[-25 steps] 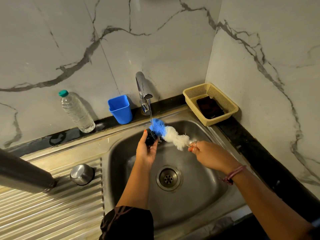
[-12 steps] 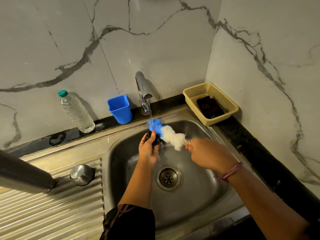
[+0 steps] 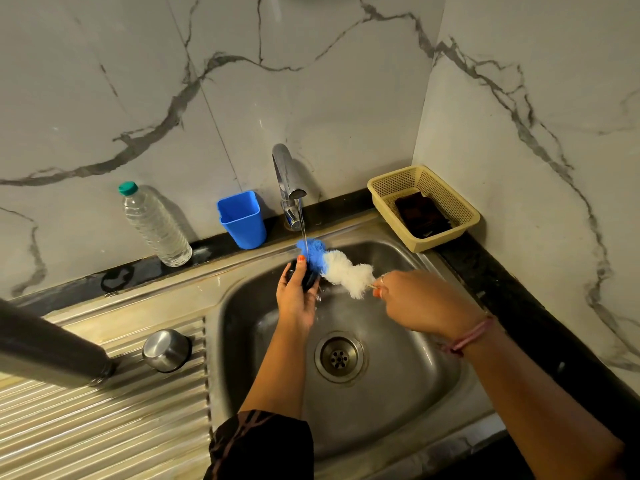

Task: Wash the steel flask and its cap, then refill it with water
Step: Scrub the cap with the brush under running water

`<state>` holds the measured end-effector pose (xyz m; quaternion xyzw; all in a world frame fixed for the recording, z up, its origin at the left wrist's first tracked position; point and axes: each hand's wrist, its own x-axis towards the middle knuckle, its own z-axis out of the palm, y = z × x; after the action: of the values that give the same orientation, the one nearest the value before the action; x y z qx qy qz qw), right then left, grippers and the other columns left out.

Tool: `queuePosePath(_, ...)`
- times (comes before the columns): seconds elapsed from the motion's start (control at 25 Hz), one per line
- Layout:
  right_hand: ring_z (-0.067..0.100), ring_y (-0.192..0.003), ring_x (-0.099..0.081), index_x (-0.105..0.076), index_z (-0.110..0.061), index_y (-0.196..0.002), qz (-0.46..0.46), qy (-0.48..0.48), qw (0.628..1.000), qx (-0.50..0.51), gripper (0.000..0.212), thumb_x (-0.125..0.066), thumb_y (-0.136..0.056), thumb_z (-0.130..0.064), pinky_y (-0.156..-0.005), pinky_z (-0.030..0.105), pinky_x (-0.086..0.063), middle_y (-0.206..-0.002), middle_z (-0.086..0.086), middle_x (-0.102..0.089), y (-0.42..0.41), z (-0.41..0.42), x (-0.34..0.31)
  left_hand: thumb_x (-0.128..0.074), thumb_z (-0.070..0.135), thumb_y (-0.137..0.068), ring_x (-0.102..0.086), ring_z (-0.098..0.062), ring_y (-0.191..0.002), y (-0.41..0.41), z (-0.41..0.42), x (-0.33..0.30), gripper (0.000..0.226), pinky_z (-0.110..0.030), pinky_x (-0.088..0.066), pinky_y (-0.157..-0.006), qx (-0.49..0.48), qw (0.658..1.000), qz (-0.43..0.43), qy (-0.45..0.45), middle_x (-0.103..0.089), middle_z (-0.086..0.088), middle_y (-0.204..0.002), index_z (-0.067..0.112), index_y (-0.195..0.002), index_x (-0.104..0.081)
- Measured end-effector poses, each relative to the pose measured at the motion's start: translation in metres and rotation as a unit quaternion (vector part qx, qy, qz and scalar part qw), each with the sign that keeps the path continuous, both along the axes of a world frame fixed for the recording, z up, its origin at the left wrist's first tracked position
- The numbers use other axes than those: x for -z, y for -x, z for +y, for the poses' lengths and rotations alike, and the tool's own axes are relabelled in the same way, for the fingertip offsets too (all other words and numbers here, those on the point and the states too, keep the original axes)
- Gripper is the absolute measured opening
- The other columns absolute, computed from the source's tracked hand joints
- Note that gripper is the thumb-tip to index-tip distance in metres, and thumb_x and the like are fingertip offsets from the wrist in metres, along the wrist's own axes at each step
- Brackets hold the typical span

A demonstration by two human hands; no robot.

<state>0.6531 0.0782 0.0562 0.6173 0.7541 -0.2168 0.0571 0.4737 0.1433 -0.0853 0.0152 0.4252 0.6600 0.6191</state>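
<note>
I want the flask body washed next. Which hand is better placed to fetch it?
The left hand: the flask lies on the drainboard on its side of the sink. It first has to put down the black cap. The right hand grips the brush.

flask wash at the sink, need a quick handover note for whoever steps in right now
Left hand grips the dark cap under the running tap.
Right hand holds the handle of the blue and white bottle brush, whose blue end touches the cap.
Steel flask lies on the draining board, beside a small steel cup.
Done: cap scrub under way.
Left: finish the cap; whether the flask is washed cannot be told; refill, close.
</note>
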Motion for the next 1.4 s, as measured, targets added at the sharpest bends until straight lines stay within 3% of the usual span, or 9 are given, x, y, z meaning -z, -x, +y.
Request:
queuePosePath(0.08,0.024,-0.081,-0.061,-0.061,-0.012,-0.103,-0.004,-0.011,1.0,-0.006,0.023,-0.041,-0.095,-0.019,-0.078,0.039,-0.051,-0.092,0.008,-0.064,-0.009,-0.001,-0.002,-0.064,0.012,-0.092,-0.062,-0.032,-0.117,0.007,0.003,0.005,0.046,-0.046,-0.053,-0.097,-0.007,1.0,-0.005,0.002,-0.06,-0.019,-0.131,0.004,-0.135,-0.049)
queuePosePath(0.28,0.021,-0.065,-0.052,-0.057,-0.009,-0.093,-0.002,-0.022,1.0,-0.001,0.019,-0.04,-0.097,-0.017,-0.054,0.028,-0.036,-0.067,0.002,-0.051,0.001,0.002,0.002,-0.055,0.02,-0.097,-0.059,-0.032,-0.12,0.003,-0.003,0.002,0.028,-0.05,-0.045,-0.106,0.042,0.998,-0.037,0.003,-0.061,-0.02,-0.13,0.003,-0.12,-0.058)
queuePosePath(0.44,0.023,-0.083,-0.063,-0.061,-0.012,-0.11,0.009,-0.024,1.0,-0.011,0.025,-0.04,-0.097,-0.018,-0.077,0.037,-0.052,-0.094,0.007,-0.067,0.001,-0.005,0.0,-0.068,0.016,-0.09,-0.063,-0.031,-0.117,0.004,0.002,0.001,0.047,-0.048,-0.048,-0.104,0.009,1.0,-0.021,-0.011,-0.062,-0.02,-0.129,0.002,-0.132,-0.051)
queuePosePath(0.64,0.012,-0.055,-0.042,-0.049,-0.016,-0.081,-0.015,-0.052,0.999,-0.006,0.021,-0.037,-0.099,-0.018,-0.049,0.024,-0.028,-0.065,-0.001,-0.048,0.005,-0.002,-0.004,-0.06,0.014,-0.094,-0.064,-0.032,-0.112,-0.001,-0.004,-0.002,0.035,-0.055,-0.054,-0.089,0.057,0.998,-0.007,-0.012,-0.065,-0.019,-0.123,0.002,-0.127,-0.055)
queuePosePath(0.76,0.02,-0.08,-0.062,-0.06,-0.012,-0.106,0.002,-0.045,0.999,-0.02,0.024,-0.039,-0.097,-0.018,-0.07,0.031,-0.05,-0.096,0.006,-0.068,0.004,-0.005,-0.002,-0.06,0.01,-0.093,-0.064,-0.031,-0.114,0.002,-0.002,-0.005,0.04,-0.044,-0.057,-0.087,0.032,0.998,-0.041,-0.027,-0.062,-0.021,-0.127,-0.002,-0.131,-0.054)
queuePosePath(0.88,0.024,-0.095,-0.064,-0.06,-0.012,-0.116,0.012,-0.058,0.998,-0.034,0.029,-0.041,-0.096,-0.019,-0.085,0.038,-0.052,-0.107,0.007,-0.068,0.002,-0.012,-0.003,-0.065,0.012,-0.091,-0.064,-0.03,-0.115,0.003,0.002,-0.005,0.04,-0.046,-0.052,-0.099,0.022,0.999,-0.029,-0.023,-0.064,-0.02,-0.127,0.0,-0.128,-0.056)
queuePosePath(1.04,0.016,-0.065,-0.054,-0.06,-0.013,-0.107,0.004,-0.051,0.999,-0.006,0.024,-0.038,-0.099,-0.018,-0.057,0.026,-0.04,-0.077,0.002,-0.061,0.002,-0.001,0.0,-0.06,0.013,-0.095,-0.062,-0.033,-0.115,0.002,-0.004,-0.004,0.032,-0.051,-0.051,-0.096,0.055,0.998,-0.021,-0.002,-0.065,-0.021,-0.122,0.001,-0.124,-0.057)
queuePosePath(1.24,0.023,-0.087,-0.063,-0.059,-0.01,-0.114,0.002,-0.053,0.998,-0.02,0.029,-0.037,-0.099,-0.02,-0.076,0.032,-0.049,-0.099,0.006,-0.068,0.002,-0.012,0.0,-0.057,0.012,-0.095,-0.062,-0.03,-0.116,0.005,-0.001,-0.006,0.027,-0.043,-0.05,-0.101,0.034,0.998,-0.057,-0.023,-0.062,-0.021,-0.128,0.0,-0.118,-0.06)
queuePosePath(1.4,0.011,-0.053,-0.038,-0.047,-0.014,-0.079,-0.012,-0.046,0.999,0.01,0.022,-0.037,-0.099,-0.016,-0.048,0.023,-0.025,-0.062,-0.002,-0.041,0.004,-0.005,-0.002,-0.06,0.016,-0.095,-0.07,-0.024,-0.096,-0.001,-0.004,-0.011,0.034,-0.047,-0.051,-0.099,0.096,0.995,0.001,-0.029,-0.067,-0.018,-0.116,0.002,-0.126,-0.057)
